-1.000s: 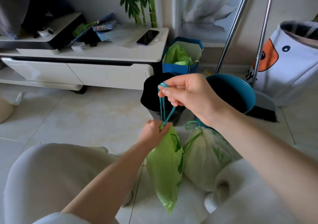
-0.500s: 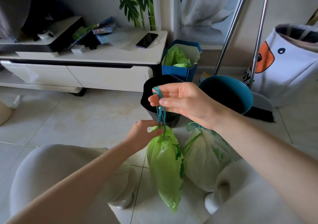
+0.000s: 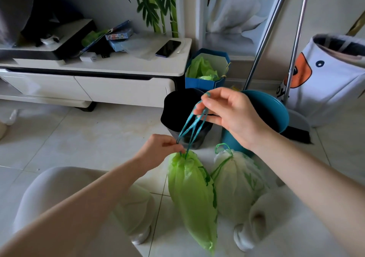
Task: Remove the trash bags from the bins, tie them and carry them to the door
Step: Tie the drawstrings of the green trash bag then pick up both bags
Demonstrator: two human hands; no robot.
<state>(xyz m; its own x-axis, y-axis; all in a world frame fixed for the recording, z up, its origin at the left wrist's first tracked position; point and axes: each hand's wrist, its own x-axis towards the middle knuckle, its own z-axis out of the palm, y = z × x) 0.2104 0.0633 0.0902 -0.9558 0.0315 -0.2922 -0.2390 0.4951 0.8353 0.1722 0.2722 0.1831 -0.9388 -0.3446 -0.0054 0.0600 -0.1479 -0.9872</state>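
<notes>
Phone (image 3: pixel 168 48) on white cabinet (image 3: pixel 126 67) (broom (image 3: pixel 296 132) nearby).

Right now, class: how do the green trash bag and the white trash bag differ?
The green trash bag is slim and has its drawstring held by both hands; the white trash bag is rounder and sits untouched on the floor. Both are cinched shut with drawstrings.
</notes>
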